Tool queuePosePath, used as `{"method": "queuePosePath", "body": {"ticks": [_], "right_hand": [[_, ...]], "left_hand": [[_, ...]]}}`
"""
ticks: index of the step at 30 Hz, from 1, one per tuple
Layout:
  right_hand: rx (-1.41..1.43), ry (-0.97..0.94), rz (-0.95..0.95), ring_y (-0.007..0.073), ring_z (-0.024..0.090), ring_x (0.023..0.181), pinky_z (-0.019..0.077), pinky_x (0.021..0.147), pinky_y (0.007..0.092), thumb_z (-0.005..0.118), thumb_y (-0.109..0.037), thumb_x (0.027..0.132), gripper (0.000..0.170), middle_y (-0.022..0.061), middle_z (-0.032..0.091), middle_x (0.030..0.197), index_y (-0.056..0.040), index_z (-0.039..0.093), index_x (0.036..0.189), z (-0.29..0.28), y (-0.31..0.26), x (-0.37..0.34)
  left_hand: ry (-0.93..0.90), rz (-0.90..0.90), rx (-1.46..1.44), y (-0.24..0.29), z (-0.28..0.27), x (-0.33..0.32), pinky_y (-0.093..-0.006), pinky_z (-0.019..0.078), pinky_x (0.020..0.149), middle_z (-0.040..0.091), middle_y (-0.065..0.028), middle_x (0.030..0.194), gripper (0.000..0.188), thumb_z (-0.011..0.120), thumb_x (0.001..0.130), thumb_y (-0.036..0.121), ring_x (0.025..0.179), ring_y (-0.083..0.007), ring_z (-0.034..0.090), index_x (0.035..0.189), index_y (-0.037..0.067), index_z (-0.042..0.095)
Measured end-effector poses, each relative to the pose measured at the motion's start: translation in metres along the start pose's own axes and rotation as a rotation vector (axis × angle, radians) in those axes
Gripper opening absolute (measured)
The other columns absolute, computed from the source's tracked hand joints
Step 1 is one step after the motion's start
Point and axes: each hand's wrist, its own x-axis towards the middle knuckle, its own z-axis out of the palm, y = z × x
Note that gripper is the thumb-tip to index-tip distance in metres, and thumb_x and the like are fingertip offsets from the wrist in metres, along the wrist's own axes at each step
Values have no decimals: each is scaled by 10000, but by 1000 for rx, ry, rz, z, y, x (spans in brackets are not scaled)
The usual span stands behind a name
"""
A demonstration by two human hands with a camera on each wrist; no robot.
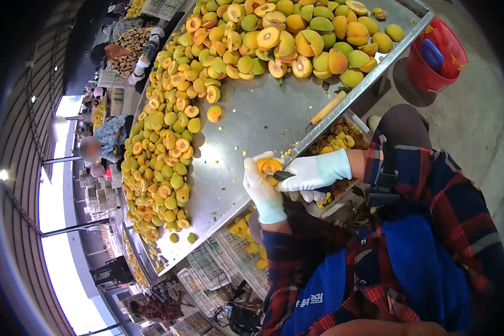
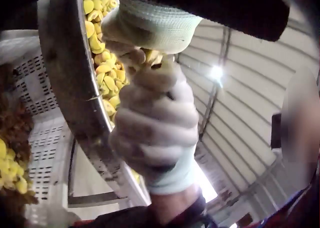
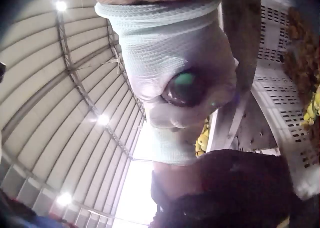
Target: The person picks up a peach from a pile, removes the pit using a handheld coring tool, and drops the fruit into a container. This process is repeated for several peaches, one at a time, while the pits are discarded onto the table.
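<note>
In the head view my left hand [image 1: 261,187], in a white glove, holds a peach half [image 1: 269,166] with its orange cut face showing. My right hand [image 1: 311,172], gloved the same way, grips a black-handled pitting tool [image 1: 283,175], whose tip meets the cut flesh. Both hands are close together over the near edge of the metal table [image 1: 252,123]. The right wrist view shows the tool's rounded dark handle end [image 3: 184,89] poking out of the fist. In the left wrist view the curled left fingers [image 2: 155,123] hide most of the fruit.
Heaped peach halves [image 1: 171,120] cover the table's far and left parts. A wooden-handled tool [image 1: 327,107] lies by the near rim. Below the edge are crates [image 1: 229,257] and a bin of yellow fruit pieces [image 1: 341,137]. A red bucket [image 1: 431,78] stands at upper right.
</note>
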Motion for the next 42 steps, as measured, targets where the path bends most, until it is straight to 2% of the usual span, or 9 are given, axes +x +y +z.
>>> {"method": "queuePosePath", "body": {"ticks": [8,14,18,22,26,33,35,40,42], "right_hand": [[215,-172,31,121,518,466,448,433,279,508,-417,962,438,30,552,611,-1,629,892,1,6,-4],[75,2,-10,120,493,432,415,391,274,513,-388,961,428,46,512,555,26,592,888,7,5,-4],[270,-200,-60,123,502,444,419,397,281,520,-409,949,438,42,514,566,20,588,891,4,8,-5],[-130,142,-10,115,488,435,402,400,261,506,-422,957,428,34,524,572,-12,597,877,15,6,-11],[334,-213,-89,107,481,428,401,403,249,488,-407,971,418,32,515,547,-15,587,862,4,18,-12],[-20,30,14,97,465,407,386,394,241,464,-391,993,388,37,540,592,-32,542,869,18,15,-17],[608,-460,1,110,437,387,381,392,253,450,-395,1010,407,20,499,545,-31,554,860,13,28,-14],[317,-115,-226,152,500,407,432,427,299,469,-390,1006,421,34,494,489,-12,607,881,40,31,-15],[106,78,-196,163,570,471,465,458,300,511,-403,976,421,52,551,521,-6,621,892,45,39,-9]], "left_hand": [[-325,-90,-35,-2,-17,5,-302,511,695,673,-142,783,506,400,1021,380,716,-190,632,943,-53,649],[-180,270,84,-10,-4,2,-294,515,703,675,-158,796,554,375,1026,426,717,-209,638,955,-58,634],[-254,150,-123,-13,-5,3,-296,513,702,675,-162,798,555,362,1031,425,709,-208,635,964,-60,624],[-336,139,-48,-17,-6,5,-308,501,712,676,-173,845,605,366,1019,503,723,-209,619,996,-47,618],[-220,243,18,-15,0,-8,-309,510,716,674,-171,821,564,345,1033,438,725,-219,629,975,-54,616],[-257,237,46,-23,-7,-6,-301,511,712,675,-161,803,513,352,1039,391,730,-206,636,978,-44,615],[-226,370,250,-16,-8,-14,-300,509,708,672,-161,798,515,355,1038,406,725,-204,634,983,-36,614],[-353,-196,-558,-4,6,-20,-268,522,647,668,-152,815,606,417,983,549,725,-196,635,1013,-21,622],[-267,-208,-444,-3,1,-19,-256,527,609,670,-155,830,615,424,965,581,696,-194,632,1030,2,622]]}}
